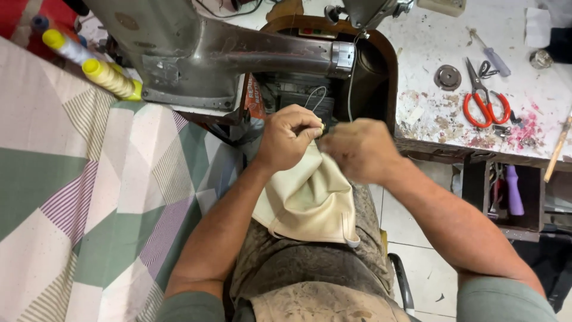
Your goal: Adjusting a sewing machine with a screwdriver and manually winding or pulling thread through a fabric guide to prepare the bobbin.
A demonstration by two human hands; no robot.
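A cream-coloured leather piece [310,200] hangs over my lap, its top edge bunched between both hands. My left hand [289,138] is closed, pinching that upper edge between thumb and fingers. My right hand [356,149] is blurred and fisted, gripping the same edge just to the right; the two hands touch. A thin thread [317,95] loops up from the hands toward the grey metal sewing machine [238,53] right above them.
Patterned green, white and purple fabric [89,191] covers the left side. Yellow thread cones [110,77] lie at upper left. On the stained white worktable [453,36] are red-handled scissors [485,101], a round metal disc [447,77] and a screwdriver [491,53]. A purple-handled tool [513,191] sits in a shelf below.
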